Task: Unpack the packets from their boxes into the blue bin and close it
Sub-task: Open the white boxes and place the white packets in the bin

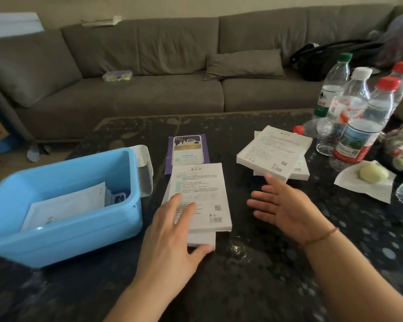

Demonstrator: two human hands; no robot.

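An open blue bin [84, 231] stands at the left of the dark table, with white packets [65, 205] and a small blue packet inside. Its white lid [146, 170] lies behind its right end. Two white boxes [203, 196] are stacked in the middle, partly over a purple box [187, 149]. My left hand [172, 233] rests flat on the stack, fingers on the top box and thumb at the lower box's front edge. My right hand [279, 205] hovers open just right of the stack, touching nothing. Another stack of white boxes [275, 152] lies to the right.
Several plastic water bottles [358, 117] crowd the table's right side. A round pale food item on a white napkin [368, 180] sits by the right edge. A small clear object [236, 248] lies in front of the boxes. A grey sofa [149, 77] runs behind the table.
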